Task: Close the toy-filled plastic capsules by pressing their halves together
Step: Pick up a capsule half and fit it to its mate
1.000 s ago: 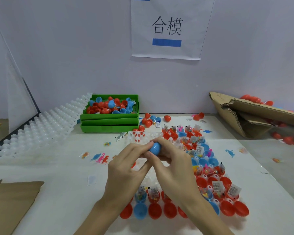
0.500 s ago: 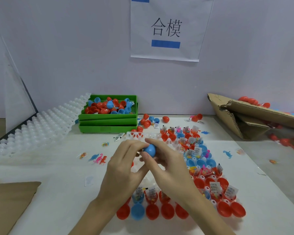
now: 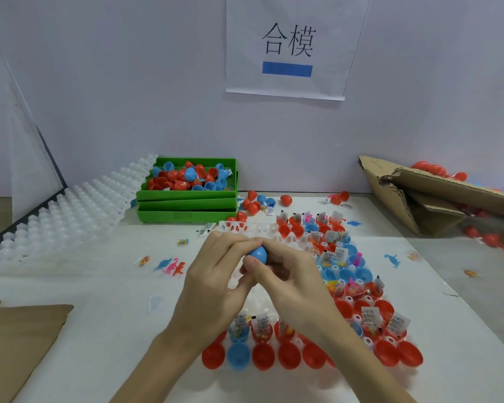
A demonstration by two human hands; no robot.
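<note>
Both hands, left and right, grip the blue capsule at frame centre, above the tray; squeezed askew, its halves could slip apart, spilling the toy

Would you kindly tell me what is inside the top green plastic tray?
The top green plastic tray holds a heap of loose red and blue capsule halves; whatever lies beneath the heap is covered.

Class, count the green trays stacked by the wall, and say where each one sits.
3: the top green tray holds red and blue capsule halves, the middle tray lies under it, and the bottom tray rests on the table.
</note>
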